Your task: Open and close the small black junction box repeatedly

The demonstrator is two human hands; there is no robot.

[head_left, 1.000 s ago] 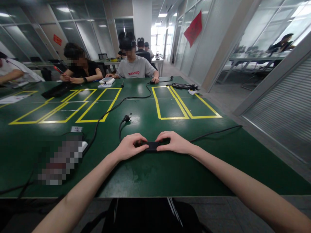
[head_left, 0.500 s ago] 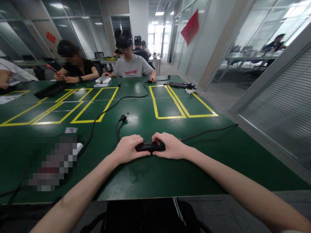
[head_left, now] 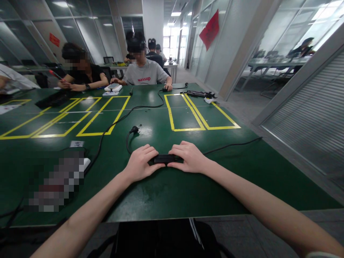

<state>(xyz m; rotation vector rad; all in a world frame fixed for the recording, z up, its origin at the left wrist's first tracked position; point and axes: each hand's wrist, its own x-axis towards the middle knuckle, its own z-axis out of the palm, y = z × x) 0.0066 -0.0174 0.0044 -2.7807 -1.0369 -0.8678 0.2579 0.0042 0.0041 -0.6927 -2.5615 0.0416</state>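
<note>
A black power adapter (head_left: 163,158) lies level at the near middle of the green table, gripped at both ends. My left hand (head_left: 140,163) closes round its left end, thumb along the near side and fingers over the far side. On the other end my right hand (head_left: 189,157) has the same kind of hold, with the two thumbtips close together. Beyond my left hand a short thick cord ends in a black plug (head_left: 134,129). A thinner black cable (head_left: 231,146) runs from behind my right hand to the right. Both ends of the adapter are hidden by my fingers.
Yellow tape rectangles (head_left: 188,129) mark the green table (head_left: 150,200). A long cable (head_left: 100,143) crosses it from a blurred device at left. At the far side sit a person in grey (head_left: 145,73) and another in black (head_left: 94,75). Black gear (head_left: 199,94) lies far right.
Both hands have shifted slightly away from me with the adapter, and its top now shows a little differently. My right fingers look flatter over it. The view has moved slightly.
</note>
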